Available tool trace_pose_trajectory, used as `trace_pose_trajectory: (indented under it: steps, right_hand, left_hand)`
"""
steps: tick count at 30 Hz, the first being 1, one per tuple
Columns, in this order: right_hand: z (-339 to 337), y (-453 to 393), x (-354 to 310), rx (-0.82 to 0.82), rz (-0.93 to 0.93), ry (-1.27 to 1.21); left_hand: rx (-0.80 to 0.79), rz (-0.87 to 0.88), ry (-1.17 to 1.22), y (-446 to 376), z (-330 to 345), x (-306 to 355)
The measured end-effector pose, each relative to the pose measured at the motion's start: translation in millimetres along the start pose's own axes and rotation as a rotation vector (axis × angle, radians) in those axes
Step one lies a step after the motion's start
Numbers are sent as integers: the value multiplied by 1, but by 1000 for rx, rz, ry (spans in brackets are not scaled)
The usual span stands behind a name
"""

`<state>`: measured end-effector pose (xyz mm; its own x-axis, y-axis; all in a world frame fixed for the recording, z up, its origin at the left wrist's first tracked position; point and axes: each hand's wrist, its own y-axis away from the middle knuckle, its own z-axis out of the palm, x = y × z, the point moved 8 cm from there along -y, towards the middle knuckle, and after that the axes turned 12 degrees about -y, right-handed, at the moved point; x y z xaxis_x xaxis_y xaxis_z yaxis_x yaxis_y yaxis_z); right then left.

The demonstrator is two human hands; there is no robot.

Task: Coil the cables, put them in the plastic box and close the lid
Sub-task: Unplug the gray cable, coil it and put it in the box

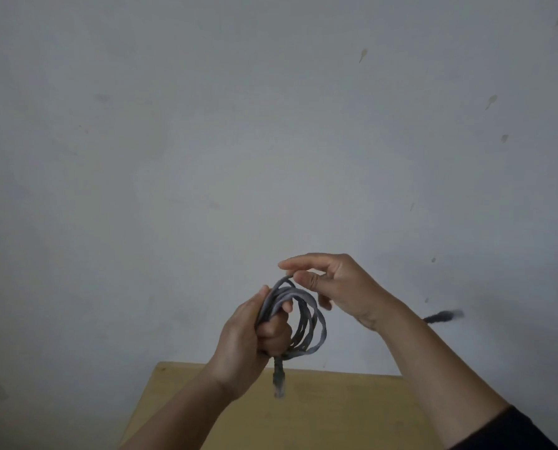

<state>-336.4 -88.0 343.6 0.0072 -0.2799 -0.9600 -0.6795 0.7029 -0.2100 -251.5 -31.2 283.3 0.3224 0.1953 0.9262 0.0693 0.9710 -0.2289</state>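
A grey cable (307, 323) is wound into several loops held up in front of the wall. My left hand (255, 339) is closed around the left side of the coil, and one plug end (278, 381) hangs down below the fist. My right hand (336, 287) pinches the top strand of the coil between thumb and forefinger. The cable's other end (443, 316) shows blurred to the right of my right wrist. The plastic box and its lid are out of view.
A yellowish wooden table (336, 417) fills the lower middle, its far edge against a pale grey wall (206, 141) with a few small marks. A dark sleeve (511, 430) covers my right forearm at the bottom right.
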Motion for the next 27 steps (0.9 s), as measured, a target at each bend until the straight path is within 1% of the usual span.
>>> trace_pose_trajectory:
  steps: [2, 5, 6, 8, 11, 13, 15, 18, 19, 20, 24, 27]
  right_hand:
    - [7, 1, 8, -21, 10, -48]
    - [8, 2, 14, -39, 70, -151]
    - [9, 4, 15, -56, 82, -136]
    - [11, 7, 18, -77, 96, -27]
    - [8, 8, 22, 32, 90, 119]
    - [6, 6, 23, 91, 56, 98]
    - [3, 5, 25, 122, 57, 82]
    - [-1, 5, 30, 136, 80, 49]
    - [-2, 6, 31, 131, 87, 34]
    - [-1, 6, 33, 120, 94, 15]
    - [5, 7, 30, 65, 74, -53]
    - [4, 10, 23, 54, 54, 7]
  left_hand:
    - [58, 12, 25, -4, -6, 6]
    - [233, -7, -27, -8, -22, 11]
    - [298, -12, -50, -8, -28, 12]
    - [399, -26, -116, -9, -39, 12]
    - [469, -51, -248, -9, -43, 9]
    - [505, -25, -369, -7, -44, 8]
    - [514, 51, -531, -5, -42, 12]
    - [473, 203, -808, 1, -34, 22]
    - [462, 231, -861, 2, -33, 22]
    - [460, 241, -873, 2, -33, 22]
    - [487, 208, -738, -5, -36, 24]
    - [466, 182, -650, -11, -37, 26]
